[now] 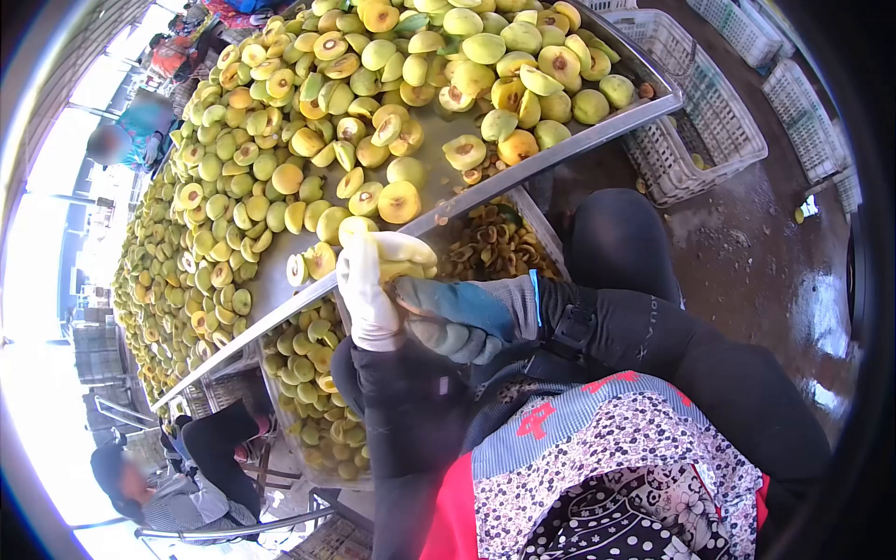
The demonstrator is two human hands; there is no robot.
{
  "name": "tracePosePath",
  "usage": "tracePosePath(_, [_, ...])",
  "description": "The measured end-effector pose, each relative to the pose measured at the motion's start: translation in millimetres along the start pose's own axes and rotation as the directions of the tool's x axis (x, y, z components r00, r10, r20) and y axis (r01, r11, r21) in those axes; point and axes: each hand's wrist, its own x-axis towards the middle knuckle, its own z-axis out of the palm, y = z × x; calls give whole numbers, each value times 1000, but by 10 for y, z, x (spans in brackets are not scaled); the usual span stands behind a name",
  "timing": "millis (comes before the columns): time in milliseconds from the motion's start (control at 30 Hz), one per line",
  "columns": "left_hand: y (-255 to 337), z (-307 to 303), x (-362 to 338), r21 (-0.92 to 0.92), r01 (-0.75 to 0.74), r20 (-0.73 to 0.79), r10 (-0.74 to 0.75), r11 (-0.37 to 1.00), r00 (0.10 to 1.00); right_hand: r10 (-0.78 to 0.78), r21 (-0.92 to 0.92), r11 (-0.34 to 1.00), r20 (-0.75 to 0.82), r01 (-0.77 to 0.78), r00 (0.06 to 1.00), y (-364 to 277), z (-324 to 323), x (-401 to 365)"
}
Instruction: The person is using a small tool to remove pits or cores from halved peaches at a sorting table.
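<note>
My left hand point(366, 291), in a white glove, is closed around a yellow-green fruit half point(407, 270) that looks like peach; its fingers hide most of it. Pressed close beside it, my right hand point(455, 315) wears a grey and blue glove, with the fingers curled. Whatever the right hand grips is hidden. Both hands are over the near metal rim of a table point(523, 174) heaped with halved peaches point(327, 112), many showing brown pits or hollows. A few halves point(317, 261) lie right by my left hand.
Below the rim are a container of brown pits and scraps point(495, 241) and a crate of peach halves point(313, 373). White plastic crates point(700, 121) stand on the wet floor point(756, 252). Other people point(145, 131) sit along the table's left side, one person point(177, 495) nearer.
</note>
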Motion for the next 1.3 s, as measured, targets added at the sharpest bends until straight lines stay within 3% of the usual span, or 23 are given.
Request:
tracePosePath(67, [-28,135,-2,-120,-102,-153,83,988,985,12,-99,995,-106,-22,994,8,3,64])
tracePosePath(167, [-108,160,17,-230,-181,-228,128,956,965,-69,-233,972,-256,8,964,25,75,108])
tracePosePath(233, [-125,-69,77,-668,37,-12,-60,743,998,-211,-390,917,-303,82,929,114,48,177])
tracePosePath(300, [-178,-93,123,-644,-144,-343,-116,751,932,-401,-595,784,-272,175,875,299,-109,376])
tracePosePath(333, [-126,-104,99,-624,-120,-340,-130,772,932,-500,-556,772,-231,308,835,372,-109,418])
tracePosePath(367, [-82,-121,107,-607,-101,-335,-139,788,932,-370,-442,867,-262,231,891,390,-159,399])
tracePosePath(433, [-89,-194,91,-489,-189,-448,-59,851,892,-74,-182,983,-258,27,963,130,61,192])
tracePosePath(467, [-86,-261,94,-419,-230,-498,-10,878,867,72,14,997,91,-74,993,109,-229,228])
tracePosePath(500, [-118,-444,64,-300,-295,-606,57,907,794,17,-53,998,-133,-24,991,121,-129,231])
tracePosePath(567, [161,-547,-140,-283,-369,-647,109,885,755,-151,-217,975,-528,40,836,120,152,225])
tracePosePath(600, [287,-666,-285,-178,-350,-705,129,920,697,-128,-168,984,-454,56,882,105,93,221])
tracePosePath(633, [393,-825,-481,-76,-319,-763,151,945,629,-103,-116,991,-376,64,921,94,34,219])
tracePosePath(700, [472,-1393,-891,54,-147,-799,131,988,586,52,28,999,-413,-45,909,173,-113,356])
tracePosePath(767, [391,-1921,-1204,465,330,-819,257,822,513,20,35,999,-363,-8,931,125,-49,276])
tracePosePath(867, [408,-1970,-1161,617,363,-762,413,698,499,16,68,998,-384,10,923,104,-3,326])
tracePosePath(900, [473,-1837,-966,570,261,-727,331,779,601,19,67,998,-369,7,929,112,-6,345])
tracePosePath(933, [447,-1832,-761,638,269,-663,336,722,669,18,65,998,-356,6,934,111,-10,355])
tracePosePath(1000, [367,-1704,-271,790,467,-600,343,398,723,-49,17,998,-303,57,952,102,-18,317])
tracePosePath(1067, [163,-2049,206,880,433,-466,178,195,867,27,12,1000,-418,-24,908,-17,69,286])
tracePosePath(1100, [5,-2182,353,933,337,-357,198,128,913,64,20,998,-474,-61,878,-53,99,278])
tracePosePath(1167, [-54,-2129,520,915,312,-310,-50,254,949,-47,-27,999,-489,39,871,13,61,310])
tracePosePath(1267, [94,-1743,503,971,214,-218,21,110,976,-222,-188,971,-499,145,837,57,11,339])
tracePosePath(1300, [100,-1709,474,953,204,-223,63,226,973,-278,-255,952,-494,168,824,68,10,352])
